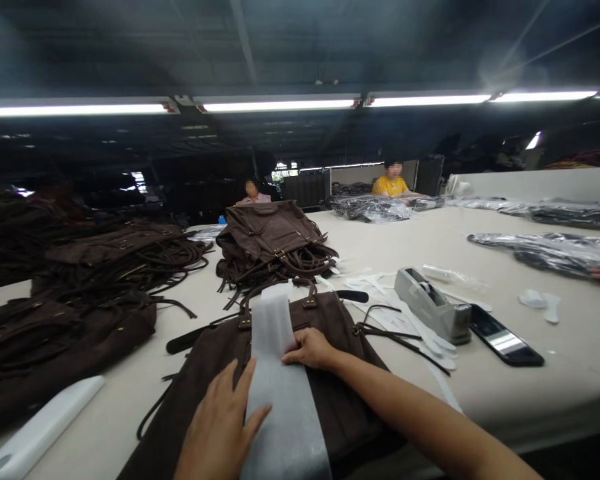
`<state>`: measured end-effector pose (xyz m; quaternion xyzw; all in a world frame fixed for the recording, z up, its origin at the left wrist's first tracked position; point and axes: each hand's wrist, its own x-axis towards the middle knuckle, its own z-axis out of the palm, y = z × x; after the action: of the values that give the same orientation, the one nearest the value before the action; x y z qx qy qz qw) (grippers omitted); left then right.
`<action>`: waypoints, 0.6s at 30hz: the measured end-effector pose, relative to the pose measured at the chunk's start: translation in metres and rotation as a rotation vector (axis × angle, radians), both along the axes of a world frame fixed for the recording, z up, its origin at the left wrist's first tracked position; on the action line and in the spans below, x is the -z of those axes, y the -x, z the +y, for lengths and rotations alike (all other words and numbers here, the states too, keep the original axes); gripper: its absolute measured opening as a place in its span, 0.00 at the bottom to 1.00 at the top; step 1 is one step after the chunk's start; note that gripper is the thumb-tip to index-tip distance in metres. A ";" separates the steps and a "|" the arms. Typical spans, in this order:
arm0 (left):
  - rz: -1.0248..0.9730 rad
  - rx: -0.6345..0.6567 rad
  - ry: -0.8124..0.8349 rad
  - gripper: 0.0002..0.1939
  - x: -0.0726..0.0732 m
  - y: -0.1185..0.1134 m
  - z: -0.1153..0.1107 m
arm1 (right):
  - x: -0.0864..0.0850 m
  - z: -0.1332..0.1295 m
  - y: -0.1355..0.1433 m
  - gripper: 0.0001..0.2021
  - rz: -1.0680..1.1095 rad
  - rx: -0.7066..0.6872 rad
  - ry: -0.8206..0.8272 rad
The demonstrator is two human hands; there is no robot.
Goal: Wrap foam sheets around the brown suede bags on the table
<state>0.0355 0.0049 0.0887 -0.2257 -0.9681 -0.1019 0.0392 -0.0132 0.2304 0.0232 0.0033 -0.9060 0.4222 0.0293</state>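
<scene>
A dark brown handbag lies flat on the table in front of me, its two handles at the far side. Over its middle runs a long strip of whitish translucent wrapping sheet, its far end passing over the handles. My left hand rests with fingers spread on the strip's left edge and the bag. At the strip's right edge, my right hand pinches the sheet between thumb and fingers. Dark strap ends trail off the bag's right side.
Right of the bag stand a grey tape dispenser and a black phone, beside loose white paper strips. Brown bags are piled ahead and at left. A white board-like object lies near left. Plastic-wrapped bundles and two people are farther off.
</scene>
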 end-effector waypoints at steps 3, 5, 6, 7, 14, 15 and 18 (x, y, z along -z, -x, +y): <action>-0.025 -0.065 0.094 0.30 -0.023 0.019 0.042 | 0.002 0.002 0.000 0.09 0.014 -0.021 0.051; -0.067 -0.115 0.113 0.33 -0.015 0.031 0.058 | 0.004 0.004 -0.001 0.09 0.020 -0.053 0.107; -0.063 -0.139 0.112 0.35 -0.005 0.037 0.061 | 0.006 0.005 -0.001 0.08 0.019 -0.074 0.137; -0.046 -0.159 0.090 0.37 0.006 0.042 0.062 | 0.007 0.007 -0.002 0.08 0.016 -0.100 0.162; -0.182 -0.290 -0.582 0.28 0.053 0.056 0.049 | -0.010 0.030 0.008 0.17 -0.146 -0.245 0.210; -0.223 -0.314 -0.653 0.25 0.053 0.057 0.048 | -0.018 0.035 0.017 0.19 -0.118 -0.157 0.155; -0.317 -0.316 -0.782 0.18 0.053 0.061 0.051 | -0.043 0.051 0.059 0.19 0.001 0.191 -0.049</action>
<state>-0.0250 0.0554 0.0359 -0.0250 -0.8735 -0.4860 -0.0122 -0.0723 0.2815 0.0662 -0.0823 -0.9122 0.3952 0.0697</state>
